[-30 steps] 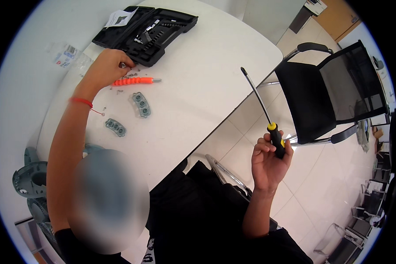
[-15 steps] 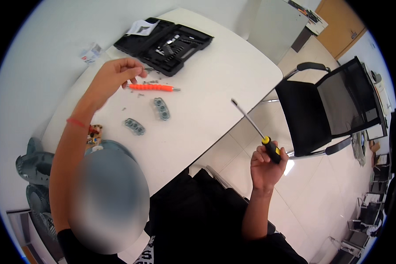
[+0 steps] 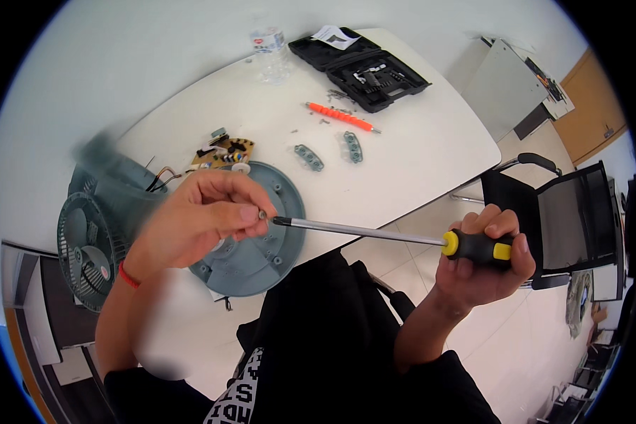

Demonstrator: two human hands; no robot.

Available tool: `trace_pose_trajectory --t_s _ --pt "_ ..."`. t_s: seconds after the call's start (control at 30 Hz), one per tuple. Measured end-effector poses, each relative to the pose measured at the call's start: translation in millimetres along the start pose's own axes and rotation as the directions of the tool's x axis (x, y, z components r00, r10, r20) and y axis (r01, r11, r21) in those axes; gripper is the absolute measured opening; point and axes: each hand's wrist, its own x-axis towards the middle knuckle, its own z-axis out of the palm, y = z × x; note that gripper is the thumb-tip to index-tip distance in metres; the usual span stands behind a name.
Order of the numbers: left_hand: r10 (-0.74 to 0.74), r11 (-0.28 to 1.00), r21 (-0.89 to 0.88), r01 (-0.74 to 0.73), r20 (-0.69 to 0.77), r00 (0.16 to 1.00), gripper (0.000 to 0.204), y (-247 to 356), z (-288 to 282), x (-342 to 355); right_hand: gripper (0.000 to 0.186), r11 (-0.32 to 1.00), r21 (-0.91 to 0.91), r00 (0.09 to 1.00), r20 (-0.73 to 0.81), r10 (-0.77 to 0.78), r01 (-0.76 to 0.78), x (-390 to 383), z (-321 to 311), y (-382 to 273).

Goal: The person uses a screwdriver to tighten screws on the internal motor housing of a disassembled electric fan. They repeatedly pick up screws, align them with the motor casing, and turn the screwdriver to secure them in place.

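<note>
My left hand point(image 3: 212, 208) pinches a small screw point(image 3: 261, 215) at the tip of a long screwdriver point(image 3: 360, 232). My right hand point(image 3: 479, 275) is closed around its black-and-yellow handle, with the shaft pointing left toward my other hand. Both are in front of a round grey-green plastic base point(image 3: 266, 256) at the table's near edge, partly hidden by my left hand. Behind it lies a circuit board point(image 3: 230, 150) with wires. A grey-green caged fan point(image 3: 90, 251) stands at the left.
On the white table point(image 3: 431, 162) are an open black tool case point(image 3: 373, 81), an orange flexible shaft point(image 3: 339, 116), two small grey parts point(image 3: 307, 157) point(image 3: 353, 147), loose screws point(image 3: 324, 121) and a plastic bottle point(image 3: 270, 60). A black chair point(image 3: 565, 226) stands at the right.
My left hand has left the tool case area and come nearer, a screw in its fingers. The screwdriver has swung from upright to nearly horizontal, its tip meeting that screw. The view has shifted too.
</note>
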Motion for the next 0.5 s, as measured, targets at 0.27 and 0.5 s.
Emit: trace_pose_trajectory --t_s 0.27,0.5 --pt "-0.005 0.998 -0.06 0.001 -0.066 0.998 0.021 -0.1 2.5 -44.4 0.045 0.998 -0.056 1.0 0.004 0.008 -0.008 -7.7 28.2 10.6" --pt "-0.129 0.977 -0.187 0.101 -0.148 0.98 0.025 -5.9 4.2 -55.6 0.045 0.995 -0.093 0.999 -0.008 0.033 -0.033 -9.9 42.3 13.5"
